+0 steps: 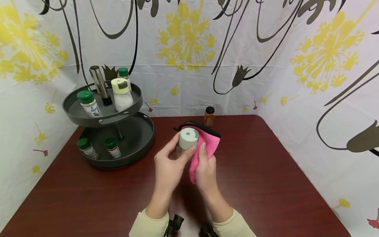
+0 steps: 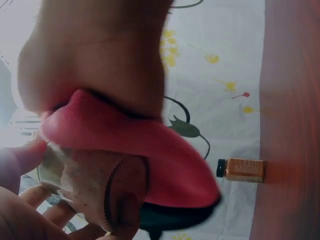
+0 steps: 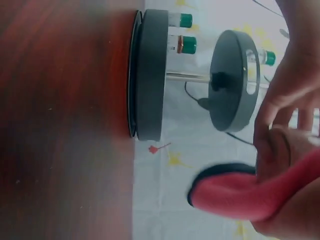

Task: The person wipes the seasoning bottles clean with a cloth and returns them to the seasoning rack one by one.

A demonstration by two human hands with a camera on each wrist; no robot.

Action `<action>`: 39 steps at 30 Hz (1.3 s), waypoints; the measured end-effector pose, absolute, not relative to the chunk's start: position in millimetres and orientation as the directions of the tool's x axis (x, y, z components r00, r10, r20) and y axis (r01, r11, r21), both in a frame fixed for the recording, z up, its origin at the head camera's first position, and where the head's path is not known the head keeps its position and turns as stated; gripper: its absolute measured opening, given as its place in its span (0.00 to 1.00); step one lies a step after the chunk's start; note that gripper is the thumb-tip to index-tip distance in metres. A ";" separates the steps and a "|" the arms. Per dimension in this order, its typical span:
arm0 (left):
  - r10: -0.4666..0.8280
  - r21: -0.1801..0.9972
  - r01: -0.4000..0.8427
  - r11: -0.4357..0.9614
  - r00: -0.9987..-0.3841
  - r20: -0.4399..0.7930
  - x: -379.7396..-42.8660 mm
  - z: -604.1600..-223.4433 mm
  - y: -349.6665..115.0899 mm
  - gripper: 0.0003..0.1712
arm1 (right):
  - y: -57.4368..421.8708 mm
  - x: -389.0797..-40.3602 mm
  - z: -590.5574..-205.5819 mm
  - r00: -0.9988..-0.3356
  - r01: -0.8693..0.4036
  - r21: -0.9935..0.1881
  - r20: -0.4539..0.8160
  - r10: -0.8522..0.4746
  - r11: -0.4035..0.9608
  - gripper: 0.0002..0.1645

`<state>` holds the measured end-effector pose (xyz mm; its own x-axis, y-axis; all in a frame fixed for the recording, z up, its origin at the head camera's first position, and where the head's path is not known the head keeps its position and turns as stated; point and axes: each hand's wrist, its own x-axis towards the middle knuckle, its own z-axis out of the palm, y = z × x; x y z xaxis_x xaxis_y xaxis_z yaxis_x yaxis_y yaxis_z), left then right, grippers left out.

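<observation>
My left hand (image 1: 168, 168) grips a clear jar with a pale, greenish-white lid (image 1: 188, 138), fingers round its side and thumb at the front. Held lid-up above the table, the jar (image 2: 82, 180) shows speckled contents in the left wrist view. A pink cloth (image 1: 211, 144) with a black edge is held in my right hand (image 1: 206, 172), thumb on top. The cloth (image 2: 175, 165) lies along the jar's side and hangs below the hand. In the right wrist view the cloth's dark-edged end (image 3: 225, 197) sticks out beyond the fingers.
A dark two-tier turntable (image 1: 136, 158) stands at the left. Its upper tier (image 1: 69, 108) bears green-lidded jars, a metal cylinder (image 1: 99, 80) and a pale-lidded shaker (image 1: 122, 98); two green-lidded jars sit below. A black-capped spice bottle (image 1: 209, 118) stands at the table's back edge, before a patterned cloth wall.
</observation>
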<state>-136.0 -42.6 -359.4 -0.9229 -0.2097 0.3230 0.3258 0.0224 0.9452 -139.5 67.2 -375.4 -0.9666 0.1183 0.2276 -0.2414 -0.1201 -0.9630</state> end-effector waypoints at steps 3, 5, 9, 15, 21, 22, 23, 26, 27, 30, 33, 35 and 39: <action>-0.200 0.938 0.346 0.033 -0.917 0.345 -134.4 -358.9 -41.0 0.35 | 76.7 -145.8 -373.2 -0.990 -0.113 -0.982 0.099 0.097 -0.149 0.42; -0.185 0.933 0.354 0.057 -0.915 0.359 -133.6 -358.7 -38.5 0.35 | 84.6 -150.2 -364.7 -0.997 -0.022 -0.985 0.009 0.075 -0.171 0.39; -0.155 0.928 0.361 0.088 -0.916 0.371 -134.3 -361.7 -32.4 0.35 | 95.2 -151.9 -338.7 -0.998 0.051 -0.966 -0.061 0.030 -0.252 0.34; -0.157 0.928 0.362 0.086 -0.915 0.372 -137.9 -364.5 -29.3 0.35 | 87.4 -133.0 -315.3 -0.984 -0.161 -0.937 0.128 0.124 -0.309 0.41; -0.201 0.925 0.377 0.051 -0.903 0.379 -139.4 -357.1 -37.3 0.35 | 71.0 -132.2 -347.6 -0.967 -0.248 -0.949 0.229 0.116 -0.194 0.48; -0.209 0.926 0.374 0.051 -0.903 0.377 -139.1 -355.6 -39.0 0.35 | 70.1 -133.9 -354.3 -0.971 -0.232 -0.956 0.217 0.097 -0.180 0.49; -0.210 0.927 0.372 0.048 -0.903 0.374 -138.8 -354.4 -40.4 0.35 | 70.0 -135.4 -359.6 -0.977 -0.209 -0.964 0.198 0.078 -0.167 0.51; -0.208 0.927 0.373 0.044 -0.904 0.374 -139.1 -352.1 -42.8 0.35 | 74.4 -142.5 -368.9 -0.992 -0.120 -0.984 0.115 0.040 -0.131 0.54; -0.205 0.926 0.374 0.046 -0.904 0.375 -139.4 -352.0 -42.7 0.34 | 77.1 -146.1 -369.8 -0.996 -0.083 -0.989 0.078 0.042 -0.121 0.53; -0.192 0.926 0.374 0.050 -0.906 0.376 -140.8 -353.7 -38.9 0.34 | 86.3 -157.5 -365.3 -0.998 0.030 -0.991 -0.037 0.050 -0.129 0.45; -0.171 0.933 0.350 0.082 -0.918 0.359 -141.1 -357.9 -33.1 0.34 | 94.2 -164.9 -352.8 -0.992 0.084 -0.981 -0.099 0.080 -0.172 0.35; -0.157 0.939 0.330 0.100 -0.926 0.342 -141.8 -361.4 -29.9 0.35 | 96.6 -164.5 -341.7 -0.994 0.042 -0.976 -0.063 0.090 -0.214 0.35; -0.163 0.943 0.315 0.110 -0.930 0.329 -143.2 -364.4 -28.6 0.34 | 94.8 -153.0 -321.2 -0.989 -0.114 -0.963 0.085 0.123 -0.244 0.42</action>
<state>-143.2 -28.6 -364.4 -0.9299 -0.1635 0.3295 0.3148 0.1097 0.9428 -153.0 94.8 -321.2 -0.9887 0.1233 0.0853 -0.1136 -0.2443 -0.9630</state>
